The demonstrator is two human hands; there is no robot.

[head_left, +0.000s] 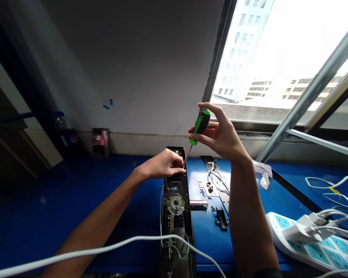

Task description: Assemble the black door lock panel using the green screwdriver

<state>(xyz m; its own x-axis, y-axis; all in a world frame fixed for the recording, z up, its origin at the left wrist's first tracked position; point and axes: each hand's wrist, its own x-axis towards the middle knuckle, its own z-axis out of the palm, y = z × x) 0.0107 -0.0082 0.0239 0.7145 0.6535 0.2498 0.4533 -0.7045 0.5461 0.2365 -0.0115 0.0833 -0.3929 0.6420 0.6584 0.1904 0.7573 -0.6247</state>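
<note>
- Over the far end of an open black housing (179,222), a green-and-black screwdriver (202,125) slants, handle up and to the right, tip down and left at the housing's edge.
- The right hand (222,134) has its fingers closed around the handle; the left hand (164,163) curls beside the tip, but whether it pinches anything I cannot tell.
- The housing's long axis runs from the near side of the blue table (75,197) toward the grey wall (142,77).
- At right, a bright window (284,50) rises behind a white power strip (316,251).
</note>
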